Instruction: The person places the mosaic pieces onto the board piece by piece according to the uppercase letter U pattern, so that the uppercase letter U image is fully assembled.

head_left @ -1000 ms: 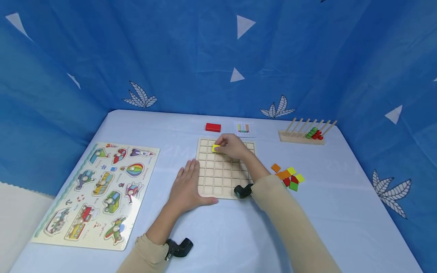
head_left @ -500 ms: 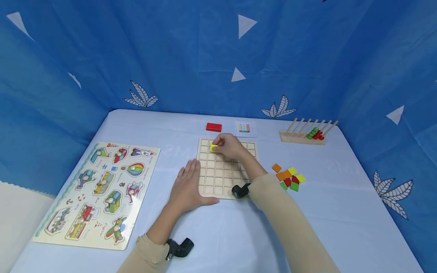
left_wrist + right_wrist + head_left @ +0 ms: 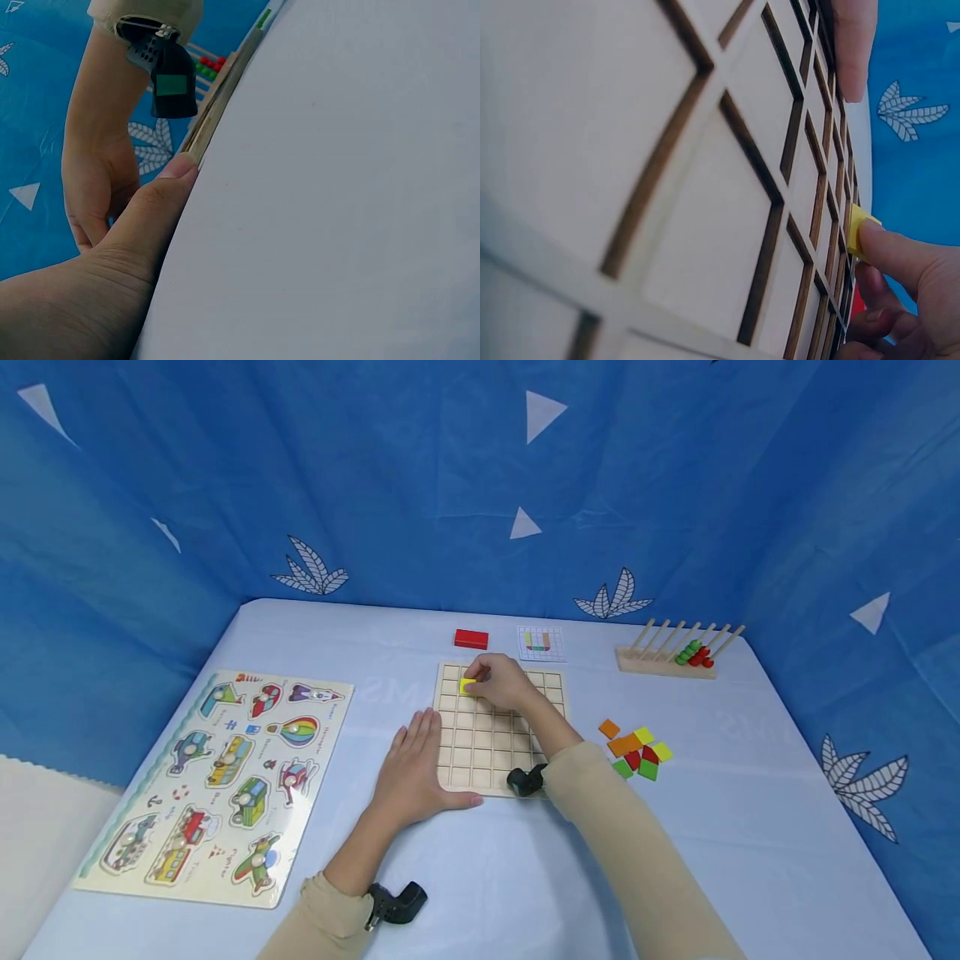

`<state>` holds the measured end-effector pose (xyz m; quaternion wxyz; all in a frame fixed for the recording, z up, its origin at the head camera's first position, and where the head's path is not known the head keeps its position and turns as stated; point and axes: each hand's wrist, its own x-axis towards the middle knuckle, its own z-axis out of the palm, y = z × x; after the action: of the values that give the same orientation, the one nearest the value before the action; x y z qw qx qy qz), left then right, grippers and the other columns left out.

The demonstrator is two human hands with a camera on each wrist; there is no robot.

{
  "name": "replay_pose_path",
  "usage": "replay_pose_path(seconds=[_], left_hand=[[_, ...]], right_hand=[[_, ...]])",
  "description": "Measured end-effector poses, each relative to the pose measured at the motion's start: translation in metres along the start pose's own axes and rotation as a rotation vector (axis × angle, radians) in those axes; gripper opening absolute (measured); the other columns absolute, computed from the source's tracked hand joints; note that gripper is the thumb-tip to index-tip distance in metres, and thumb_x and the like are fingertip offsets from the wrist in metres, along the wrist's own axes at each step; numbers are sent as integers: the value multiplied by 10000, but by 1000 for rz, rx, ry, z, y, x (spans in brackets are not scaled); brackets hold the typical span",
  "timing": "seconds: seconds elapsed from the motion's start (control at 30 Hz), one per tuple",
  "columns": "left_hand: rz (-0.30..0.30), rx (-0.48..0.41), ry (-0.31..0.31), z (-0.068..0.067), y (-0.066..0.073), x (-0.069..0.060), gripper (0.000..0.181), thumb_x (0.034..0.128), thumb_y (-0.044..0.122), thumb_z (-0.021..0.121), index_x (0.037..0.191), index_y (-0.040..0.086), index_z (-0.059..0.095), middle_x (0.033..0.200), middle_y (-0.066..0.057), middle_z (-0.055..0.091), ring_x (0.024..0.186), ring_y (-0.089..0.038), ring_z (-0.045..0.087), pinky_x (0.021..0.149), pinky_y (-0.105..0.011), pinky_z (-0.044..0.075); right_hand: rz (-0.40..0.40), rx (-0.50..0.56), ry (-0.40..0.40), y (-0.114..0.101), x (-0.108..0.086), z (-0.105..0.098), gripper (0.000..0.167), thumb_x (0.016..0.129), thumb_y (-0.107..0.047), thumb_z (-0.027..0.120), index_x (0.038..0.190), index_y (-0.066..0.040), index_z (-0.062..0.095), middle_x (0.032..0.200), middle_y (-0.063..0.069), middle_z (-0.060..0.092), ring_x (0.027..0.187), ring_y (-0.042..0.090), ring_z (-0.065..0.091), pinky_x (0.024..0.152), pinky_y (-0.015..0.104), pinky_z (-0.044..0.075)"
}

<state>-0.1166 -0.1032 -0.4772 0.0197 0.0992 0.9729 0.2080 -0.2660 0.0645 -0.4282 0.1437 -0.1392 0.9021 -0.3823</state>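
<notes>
Yellow tile (image 3: 465,686) shifted toward left edge of grid board (image 3: 480,740), pinched by right hand (image 3: 504,683), left hand (image 3: 411,777) fingers straight, board partly hidden

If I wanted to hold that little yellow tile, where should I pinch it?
Probably by its right-hand edge, coming from above and the right, where the right hand pinches it now. The yellow tile is small and square, so this grip leaves its left part uncovered over the gridded board.

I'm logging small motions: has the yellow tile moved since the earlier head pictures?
Yes, slightly: in the head view, the yellow tile, pinched by the right hand, has moved left relative to the red block.
</notes>
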Motion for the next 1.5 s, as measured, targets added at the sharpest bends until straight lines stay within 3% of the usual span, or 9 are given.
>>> replay_pose_path(seconds=[1.0, 1.33, 1.5], left_hand=[[-6, -3, 10, -2, 3, -2, 1434, 610, 893, 635, 1577, -6, 74, 1669, -154, 89, 1563, -271, 58, 1268, -463, 99], [-4, -4, 10, -2, 3, -1, 1435, 608, 894, 636, 1578, -4, 78, 1671, -148, 88, 1564, -273, 59, 1267, -468, 99], [-7, 0, 13, 0, 2, -1, 1439, 603, 903, 627, 1582, 2, 79, 1674, -142, 81, 1565, -268, 54, 1267, -464, 98]], right_hand=[[23, -125, 7, 1, -2, 1, 109, 898, -220, 743, 989, -169, 773, 1053, -9, 644, 972, 169, 591, 918, 352, 511], [6, -141, -6, 3, -10, -4, 212, 880, -194, 760, 1090, -159, 753, 1067, -18, 668, 993, 164, 600, 933, 331, 528], [-17, -146, 2, 5, -18, -9, 183, 896, -217, 744, 1069, -159, 741, 1029, -13, 680, 969, 170, 596, 913, 344, 523]])
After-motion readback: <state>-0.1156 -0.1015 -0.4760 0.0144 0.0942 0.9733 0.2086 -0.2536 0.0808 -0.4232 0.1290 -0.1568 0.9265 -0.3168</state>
